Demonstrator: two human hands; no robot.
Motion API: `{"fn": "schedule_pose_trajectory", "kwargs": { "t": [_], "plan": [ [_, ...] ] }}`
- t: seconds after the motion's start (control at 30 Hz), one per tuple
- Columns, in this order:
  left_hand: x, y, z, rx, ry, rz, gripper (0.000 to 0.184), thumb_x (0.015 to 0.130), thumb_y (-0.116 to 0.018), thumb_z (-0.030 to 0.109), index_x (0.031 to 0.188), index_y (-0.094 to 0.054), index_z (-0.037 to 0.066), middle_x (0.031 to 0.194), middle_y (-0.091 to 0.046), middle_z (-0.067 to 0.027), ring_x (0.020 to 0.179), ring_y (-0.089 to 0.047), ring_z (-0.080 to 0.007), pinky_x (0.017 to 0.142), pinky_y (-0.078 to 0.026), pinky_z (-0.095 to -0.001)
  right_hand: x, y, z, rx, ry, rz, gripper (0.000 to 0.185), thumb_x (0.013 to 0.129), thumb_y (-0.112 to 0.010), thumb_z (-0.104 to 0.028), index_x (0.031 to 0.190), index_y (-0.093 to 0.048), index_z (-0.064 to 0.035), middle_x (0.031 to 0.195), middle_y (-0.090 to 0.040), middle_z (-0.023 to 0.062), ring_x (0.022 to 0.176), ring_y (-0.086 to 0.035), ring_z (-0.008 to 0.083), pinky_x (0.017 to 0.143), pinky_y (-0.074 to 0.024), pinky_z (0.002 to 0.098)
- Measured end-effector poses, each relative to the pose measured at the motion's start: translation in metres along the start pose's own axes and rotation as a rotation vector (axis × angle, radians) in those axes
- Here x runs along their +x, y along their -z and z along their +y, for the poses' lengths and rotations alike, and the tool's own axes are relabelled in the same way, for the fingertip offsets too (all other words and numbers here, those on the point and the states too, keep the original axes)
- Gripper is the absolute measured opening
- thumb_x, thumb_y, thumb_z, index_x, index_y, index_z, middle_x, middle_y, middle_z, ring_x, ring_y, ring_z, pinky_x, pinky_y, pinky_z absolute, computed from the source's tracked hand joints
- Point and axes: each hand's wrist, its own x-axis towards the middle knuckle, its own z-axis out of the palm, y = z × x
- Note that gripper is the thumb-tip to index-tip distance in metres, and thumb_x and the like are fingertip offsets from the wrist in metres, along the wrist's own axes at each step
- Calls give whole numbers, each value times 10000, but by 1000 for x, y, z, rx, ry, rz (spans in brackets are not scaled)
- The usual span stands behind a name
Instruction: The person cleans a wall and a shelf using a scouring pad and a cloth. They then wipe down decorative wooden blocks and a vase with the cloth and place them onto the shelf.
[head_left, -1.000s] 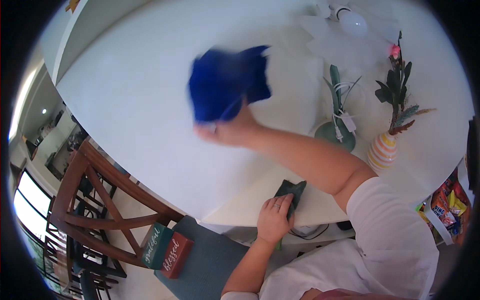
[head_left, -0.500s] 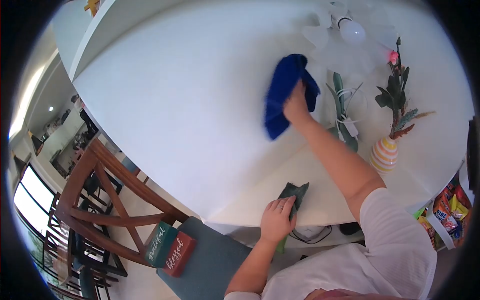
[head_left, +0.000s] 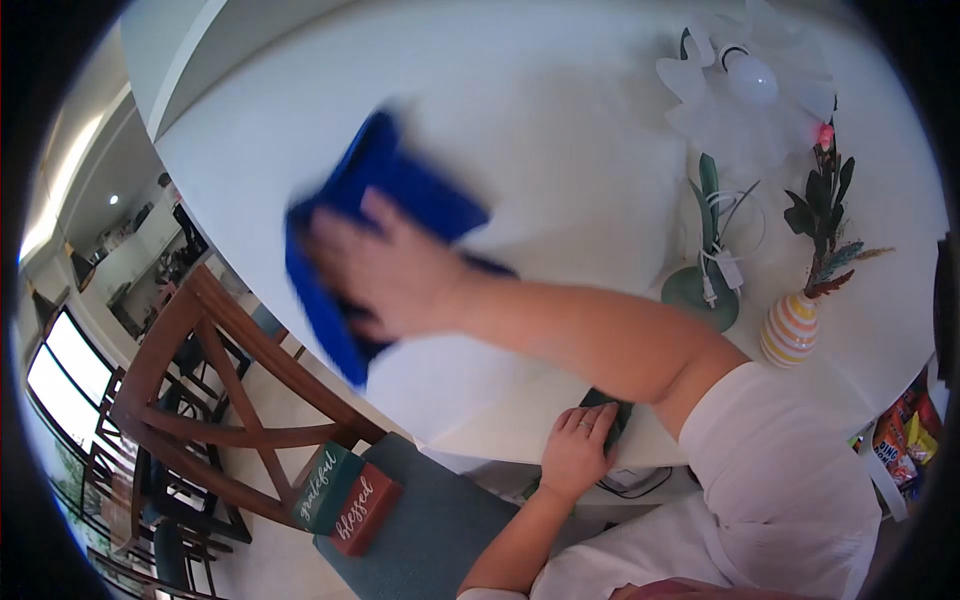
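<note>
Cloth (head_left: 415, 190) at the frame's centre-left, under the right hand (head_left: 395, 270), fingers spread flat, jutting above and below it; long axis unclear; left hand (head_left: 578, 455), lower centre, farther off, lies over a dark green thing (head_left: 622, 415), grip unclear.

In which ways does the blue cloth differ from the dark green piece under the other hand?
The blue cloth is vivid blue; the dark green piece is much darker. The cloth shows a large, folded area, while the piece shows only a small part. The cloth is under the right hand, farther out over the white table; the piece is under the left hand near its edge. Both are partly covered.
</note>
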Motion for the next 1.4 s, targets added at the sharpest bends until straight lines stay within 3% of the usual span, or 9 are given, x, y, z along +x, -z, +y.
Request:
{"fn": "schedule_pose_trajectory", "kwargs": {
  "t": [0.1, 0.23, 0.3, 0.47, 0.63, 0.8, 0.9, 1.2, 1.4],
  "plan": [
    [-2, 0, 0, -29, 31, 8, 518, 633, -701, 151, 1115, -551, 33, 1040, -609, -154, 982, -576, -329, 901, -444, -445, -41, -80, -62, 244, 355, 359, 457, 881, -520, -325, 1310, -510, -168, 1418, -417, 67, 1348, -319, 288, 1081, -280, 449],
    [-3, -3, -3, -31, 20, 64, 506, 631, -701, 140, 1099, -551, 24, 1024, -605, -173, 970, -576, -344, 882, -450, -453, -93, -119, -76, 1316, 217, -195, 346, 917, -509, -249, 1243, -555, -144, 1286, -525, 108, 1184, -496, 245, 983, -401, 376],
    [-3, -3, -3, -18, 14, 90, 494, 639, -695, 135, 1098, -552, 24, 1019, -607, -174, 961, -577, -343, 874, -453, -453, -84, -38, -37, 1475, -226, -1049, 459, 957, -452, -344, 1345, -457, -100, 1405, -411, 167, 1276, -417, 250, 1087, -299, 364],
    [2, 1, 2, -29, 40, 62, 454, 701, -659, 145, 1131, -561, 40, 1029, -627, -116, 963, -591, -270, 899, -446, -397, -131, 13, 38, 519, -648, -132, 516, 879, -540, -302, 1321, -460, -50, 1433, -370, 180, 1326, -340, 331, 1054, -294, 466],
    [3, -1, 2, -64, 22, 110, 447, 682, -672, 114, 1111, -572, 42, 1011, -633, -128, 965, -589, -313, 870, -459, -417, -265, -139, 144, -97, -995, 629, 510, 893, -505, -257, 1324, -415, 1, 1455, -319, 202, 1326, -304, 379, 1084, -198, 539],
    [3, 0, 1, -67, 14, 137, 472, 662, -670, 108, 1119, -570, 46, 997, -633, -129, 949, -590, -316, 863, -458, -417, -288, -156, 133, 989, -1891, 1484, 442, 933, -425, -233, 1317, -432, -14, 1369, -402, 204, 1297, -343, 329, 1081, -233, 504],
    [3, 1, 1, -72, 31, 113, 475, 652, -664, 100, 1114, -570, 50, 989, -632, -127, 940, -588, -320, 858, -456, -418, -315, -184, 118, 565, -2037, 606, 409, 935, -413, -227, 1288, -464, -27, 1335, -442, 193, 1274, -374, 324, 1066, -252, 494],
    [-2, -6, -3, -20, -11, 114, 477, 673, -651, 127, 1134, -563, 37, 1029, -622, -111, 933, -589, -281, 872, -456, -408, -298, -150, 90, 584, -2158, 376, 350, 926, -420, -219, 1209, -528, -45, 1252, -517, 174, 1212, -442, 333, 1018, -282, 539],
    [2, -1, -3, -29, -33, 159, 467, 664, -646, 118, 1117, -571, 32, 1014, -619, -101, 896, -600, -269, 844, -466, -402, -294, -135, 160, -253, -1368, -45, 216, 836, -494, -132, 938, -624, 6, 1066, -581, 168, 1054, -516, 364, 1045, -228, 600]
  ]
}}
